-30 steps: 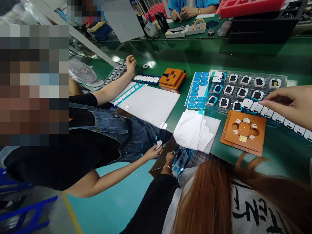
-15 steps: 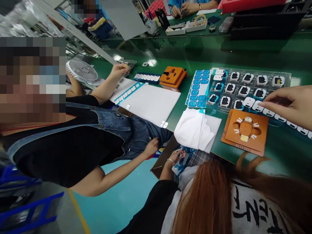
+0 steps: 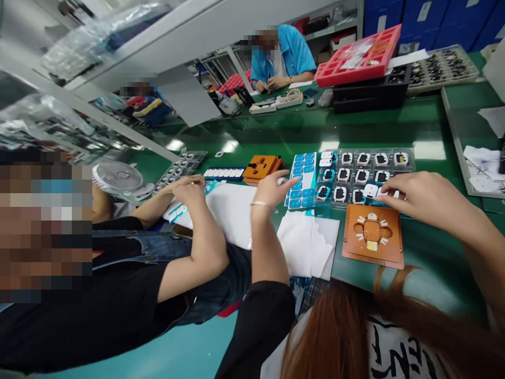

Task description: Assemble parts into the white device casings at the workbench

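Tray [image 3: 411, 164], clear, sits on the green bench [image 3: 355, 126] in the head view, with rows of white-framed cases [image 3: 343, 174] in its pockets and two white plates [image 3: 326, 158] at its upper left corner. The right hand [image 3: 420, 199] reaches in over the tray's lower right edge, thumb and fingertips bunched close together at a white piece [image 3: 370, 191]; whether they pinch it or only touch it, I cannot tell. Just below the tray, nearer the wearer, lies an orange jig [image 3: 372, 230], flat on the bench. The left hand [image 3: 270, 189], with a band on its wrist, hovers at the left edge of a sheet [image 3: 300, 180] of blue stickers, its thumb and forefinger seemingly parted; I cannot tell whether anything is between them. Below that sheet, a white cloth [image 3: 302, 243] partly covers a pad [image 3: 333, 235]. Beyond the left wrist stand a second jig [image 3: 259, 167] and a blue strip [image 3: 223, 173] of white parts. A co-worker's hands [image 3: 190, 190] meet over a white board [image 3: 232, 208]. Across the bench, another person [image 3: 302, 50] in blue sits beside a red tray [image 3: 359, 59].
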Tool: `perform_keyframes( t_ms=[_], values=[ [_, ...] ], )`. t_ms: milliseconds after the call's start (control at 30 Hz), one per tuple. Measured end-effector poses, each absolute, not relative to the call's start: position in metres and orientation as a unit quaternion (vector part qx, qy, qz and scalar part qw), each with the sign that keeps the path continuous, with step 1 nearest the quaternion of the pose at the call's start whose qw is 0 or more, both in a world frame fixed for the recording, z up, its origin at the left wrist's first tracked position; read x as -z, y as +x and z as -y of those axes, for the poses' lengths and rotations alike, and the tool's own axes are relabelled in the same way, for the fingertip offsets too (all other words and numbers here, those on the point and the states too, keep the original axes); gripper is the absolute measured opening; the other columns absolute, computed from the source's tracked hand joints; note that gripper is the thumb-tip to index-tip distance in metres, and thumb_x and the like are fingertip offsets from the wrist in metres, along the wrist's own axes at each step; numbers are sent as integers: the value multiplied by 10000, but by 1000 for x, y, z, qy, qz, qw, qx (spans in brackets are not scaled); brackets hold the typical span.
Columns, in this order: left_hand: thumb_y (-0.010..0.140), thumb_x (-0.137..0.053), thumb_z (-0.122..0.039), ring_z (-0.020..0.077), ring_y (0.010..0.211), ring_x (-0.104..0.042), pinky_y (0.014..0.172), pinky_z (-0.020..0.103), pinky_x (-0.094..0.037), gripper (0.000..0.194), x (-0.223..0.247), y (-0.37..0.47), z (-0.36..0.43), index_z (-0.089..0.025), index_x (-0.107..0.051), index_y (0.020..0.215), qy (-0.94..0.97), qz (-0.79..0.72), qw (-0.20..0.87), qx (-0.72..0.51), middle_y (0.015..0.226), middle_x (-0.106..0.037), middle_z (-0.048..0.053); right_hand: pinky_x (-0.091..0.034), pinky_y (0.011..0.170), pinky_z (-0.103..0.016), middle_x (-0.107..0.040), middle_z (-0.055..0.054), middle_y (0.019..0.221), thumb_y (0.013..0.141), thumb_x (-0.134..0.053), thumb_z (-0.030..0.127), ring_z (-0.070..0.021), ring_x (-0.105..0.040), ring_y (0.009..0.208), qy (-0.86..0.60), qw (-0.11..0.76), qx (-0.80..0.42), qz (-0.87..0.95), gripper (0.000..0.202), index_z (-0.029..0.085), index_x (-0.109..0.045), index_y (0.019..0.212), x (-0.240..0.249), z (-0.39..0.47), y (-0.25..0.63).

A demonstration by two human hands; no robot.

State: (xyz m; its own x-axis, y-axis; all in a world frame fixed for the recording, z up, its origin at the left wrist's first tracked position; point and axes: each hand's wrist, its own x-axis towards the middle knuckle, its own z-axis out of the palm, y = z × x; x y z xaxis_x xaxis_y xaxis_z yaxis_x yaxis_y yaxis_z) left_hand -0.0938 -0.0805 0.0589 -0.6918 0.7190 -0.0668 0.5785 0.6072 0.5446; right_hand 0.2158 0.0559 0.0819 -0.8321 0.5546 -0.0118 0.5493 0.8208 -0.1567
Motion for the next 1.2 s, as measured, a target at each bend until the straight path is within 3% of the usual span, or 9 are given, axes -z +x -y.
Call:
perform_keyframes(
  t_ms=[100,167,300,567,700,800,900,1000,1200],
  values=[
    [681,-776,-616,317,1135,-630,970,353,-465,748,-37,-88,3,-122,-646,1227,377,-878,155,-253,1192,-684,143,-379,569,-297,-715,-31,932,942,-510,357,-253,-667,829,-292,9,-74,954,240,222,-708,943,-83,-54,215],
    [590,-858,-571,348,1182,-599,985,373,-452,808,-21,-88,-28,-92,-647,1206,369,-880,168,-249,1213,-668,184,-375,554,-289,-715,-36,929,949,-518,345,-248,-671,820,-286,7,-71,956,231,212,-706,935,-83,-54,214],
    [500,-938,-445,313,1100,-639,960,365,-465,814,-3,-91,-45,-119,-643,1185,364,-880,167,-257,1108,-706,161,-381,539,-273,-719,-45,939,942,-542,312,-239,-676,794,-267,27,-74,961,198,198,-704,936,-79,-55,214],
    [711,-829,-236,241,1044,-643,909,323,-508,535,-28,-53,-7,-159,-620,1198,433,-811,115,-376,1136,-682,93,-494,677,-320,-695,-55,1008,966,-546,274,-240,-664,885,-258,101,-102,955,168,180,-683,984,-73,-51,206],
    [730,-809,-259,203,983,-646,849,298,-529,352,-37,-27,14,-202,-673,1050,502,-733,141,-437,1116,-680,49,-502,891,-354,-656,-80,1112,987,-503,241,-223,-603,1018,-195,226,-117,947,186,167,-665,1040,-70,-46,200],
    [727,-812,-396,195,878,-658,770,306,-543,382,-34,-14,22,-213,-689,1040,589,-633,177,-470,1064,-695,55,-485,935,-396,-641,-107,1135,981,-508,234,-248,-566,1046,-141,326,-107,929,195,143,-665,1054,-66,-46,197],
    [827,-711,-469,191,876,-678,793,310,-554,341,-26,-4,23,-197,-693,1031,660,-533,178,-499,991,-716,68,-478,955,-420,-629,-115,1165,966,-534,219,-267,-546,1086,-150,338,-94,924,199,139,-651,1107,-63,-48,195],
    [902,-647,-386,167,888,-688,814,282,-556,228,-18,1,21,-191,-677,1016,677,-483,134,-539,961,-718,61,-496,946,-432,-637,-114,1151,940,-578,204,-272,-563,1074,-150,336,-111,923,202,126,-643,1116,-61,-51,194],
    [804,-773,-333,79,665,-616,561,159,-489,304,-12,1,22,-191,-606,1014,658,-437,104,-604,889,-621,9,-532,948,-379,-651,-90,1183,938,-614,220,-227,-607,1118,-116,328,-238,907,249,146,-608,1176,-59,-53,194]
  ],
)
